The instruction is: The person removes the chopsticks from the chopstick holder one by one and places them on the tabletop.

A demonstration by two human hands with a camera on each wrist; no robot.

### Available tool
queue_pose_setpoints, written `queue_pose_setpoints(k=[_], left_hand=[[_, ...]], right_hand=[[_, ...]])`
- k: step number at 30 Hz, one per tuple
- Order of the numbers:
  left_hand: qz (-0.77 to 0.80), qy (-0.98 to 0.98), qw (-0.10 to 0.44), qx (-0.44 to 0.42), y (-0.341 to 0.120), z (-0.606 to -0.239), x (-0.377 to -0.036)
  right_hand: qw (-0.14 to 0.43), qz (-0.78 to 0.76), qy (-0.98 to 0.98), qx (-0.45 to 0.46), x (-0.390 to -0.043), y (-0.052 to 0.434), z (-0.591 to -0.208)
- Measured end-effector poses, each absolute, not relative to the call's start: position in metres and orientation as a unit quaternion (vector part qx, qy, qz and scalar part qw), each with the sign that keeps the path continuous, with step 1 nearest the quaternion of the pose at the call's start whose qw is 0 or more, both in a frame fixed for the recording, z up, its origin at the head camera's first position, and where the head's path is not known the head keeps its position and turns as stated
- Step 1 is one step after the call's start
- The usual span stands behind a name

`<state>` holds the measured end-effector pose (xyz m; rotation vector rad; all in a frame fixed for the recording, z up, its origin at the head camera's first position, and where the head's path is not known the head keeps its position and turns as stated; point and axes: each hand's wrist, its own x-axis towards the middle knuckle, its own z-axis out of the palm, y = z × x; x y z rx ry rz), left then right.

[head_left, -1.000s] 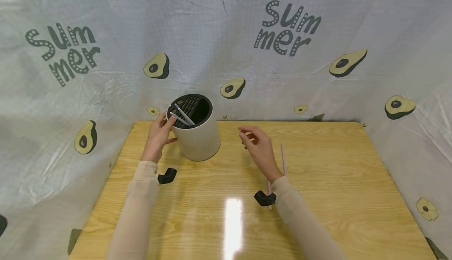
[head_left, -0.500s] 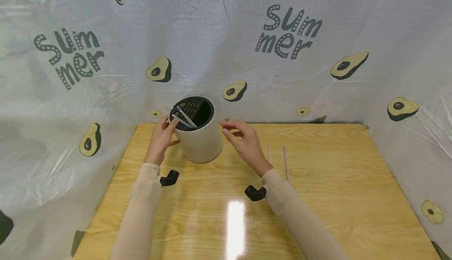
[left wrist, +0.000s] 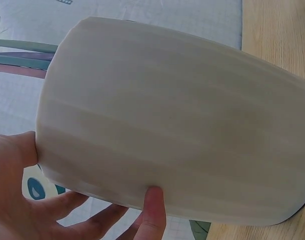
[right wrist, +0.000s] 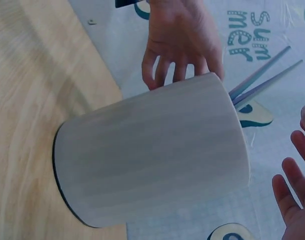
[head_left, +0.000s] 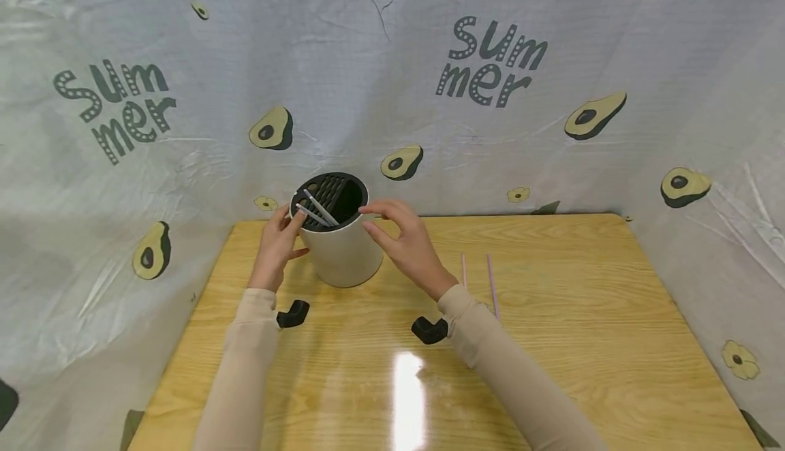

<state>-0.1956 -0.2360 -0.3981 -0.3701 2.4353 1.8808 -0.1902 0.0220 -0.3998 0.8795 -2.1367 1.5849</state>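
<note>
A white cylindrical utensil holder (head_left: 343, 260) with a black slotted top stands upright toward the back of the table. Slim pastel chopsticks (head_left: 321, 207) lean out of its slots; in the left wrist view several chopsticks (left wrist: 22, 61) jut past the rim. My left hand (head_left: 276, 243) holds the holder's left side, thumb at the rim and fingers against the wall. Over on the right, my right hand (head_left: 401, 243) hovers by the rim, holding nothing; the right wrist view shows its fingers (right wrist: 295, 175) spread, apart from the wall.
A purple chopstick (head_left: 493, 284) and a pink chopstick (head_left: 463, 270) lie on the wooden table (head_left: 576, 315), partly behind the right forearm. A patterned cloth (head_left: 331, 63) hangs behind the table and along its sides. Black wrist cameras (head_left: 429, 330) sit at both wrists.
My right hand has moved left from above the table to the holder's rim. The left hand has stayed on the holder. The head view has shifted slightly.
</note>
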Motion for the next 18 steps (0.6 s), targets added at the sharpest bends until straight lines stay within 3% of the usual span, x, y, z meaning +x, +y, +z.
queue_pose_setpoints(k=[18], left_hand=[[0.609, 0.784, 0.02, -0.123, -0.235, -0.399, -0.196]], right_hand=[[0.175, 0.486, -0.784, 0.345, -0.197, -0.005, -0.387]])
